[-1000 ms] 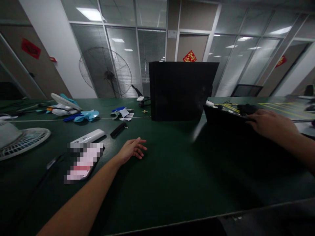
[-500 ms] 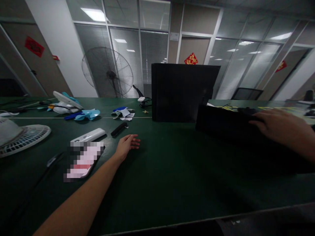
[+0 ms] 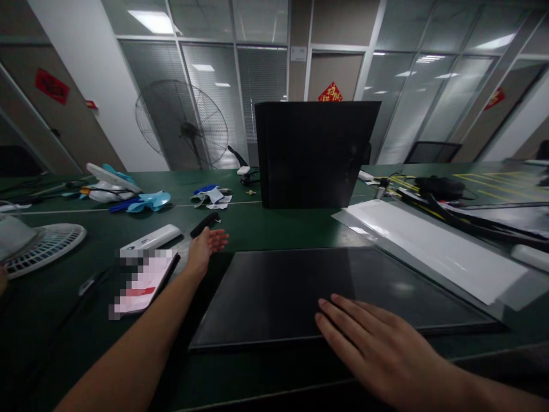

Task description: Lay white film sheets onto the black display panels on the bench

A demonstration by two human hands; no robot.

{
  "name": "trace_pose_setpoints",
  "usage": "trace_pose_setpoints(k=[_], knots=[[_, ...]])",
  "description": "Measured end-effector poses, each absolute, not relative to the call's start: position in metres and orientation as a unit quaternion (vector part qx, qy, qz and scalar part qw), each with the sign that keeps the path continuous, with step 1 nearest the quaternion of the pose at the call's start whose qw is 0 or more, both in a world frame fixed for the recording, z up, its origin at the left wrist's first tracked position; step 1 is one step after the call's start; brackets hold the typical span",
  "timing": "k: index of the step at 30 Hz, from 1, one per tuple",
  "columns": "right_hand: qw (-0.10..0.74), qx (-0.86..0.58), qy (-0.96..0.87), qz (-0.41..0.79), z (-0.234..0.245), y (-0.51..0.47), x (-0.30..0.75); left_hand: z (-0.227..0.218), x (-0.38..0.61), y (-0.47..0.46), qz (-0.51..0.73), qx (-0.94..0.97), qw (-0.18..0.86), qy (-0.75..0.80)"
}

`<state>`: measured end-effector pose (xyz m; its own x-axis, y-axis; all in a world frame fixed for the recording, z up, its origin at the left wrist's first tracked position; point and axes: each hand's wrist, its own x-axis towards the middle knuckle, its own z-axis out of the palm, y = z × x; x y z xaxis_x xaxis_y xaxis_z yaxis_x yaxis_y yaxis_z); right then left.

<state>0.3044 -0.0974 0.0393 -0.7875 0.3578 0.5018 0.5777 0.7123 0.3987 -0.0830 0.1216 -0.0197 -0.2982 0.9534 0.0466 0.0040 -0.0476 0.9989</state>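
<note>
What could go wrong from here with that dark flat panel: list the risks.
1. The dark flat panel lies near the table's front edge; pulled toward the person by the right hand, it might overhang or tip.
2. Its right side lies close to the white sheets, so sliding it that way could crease or push them.
3. The left forearm runs right beside the phone; a leftward sweep of the left hand might knock it.
</note>
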Motion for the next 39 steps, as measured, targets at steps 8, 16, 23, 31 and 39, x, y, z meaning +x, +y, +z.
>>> trace_pose_setpoints(k=[8, 16, 23, 31, 39], knots=[[0.09, -0.367, -0.924, -0.05, 0.009, -0.004, 0.322, -0.021, -0.084, 0.116, 0.355, 0.683, 0.185, 0.61], [0.118, -0.801, -0.583, -0.072, -0.003, 0.146, 0.485, -0.029, -0.079, 0.115, 0.199, 0.783, 0.093, 0.582], [0.062, -0.852, -0.517, 0.063, -0.039, 0.162, 0.564, -0.039, -0.083, 0.124, 0.188, 0.791, 0.088, 0.576], [0.057, -0.88, -0.47, 0.043, -0.045, 0.159, 0.586, -0.039, -0.081, 0.123, 0.182, 0.791, 0.089, 0.578], [0.041, -0.875, -0.48, 0.047, -0.039, 0.156, 0.563, -0.031, -0.082, 0.112, 0.141, 0.807, 0.098, 0.565]])
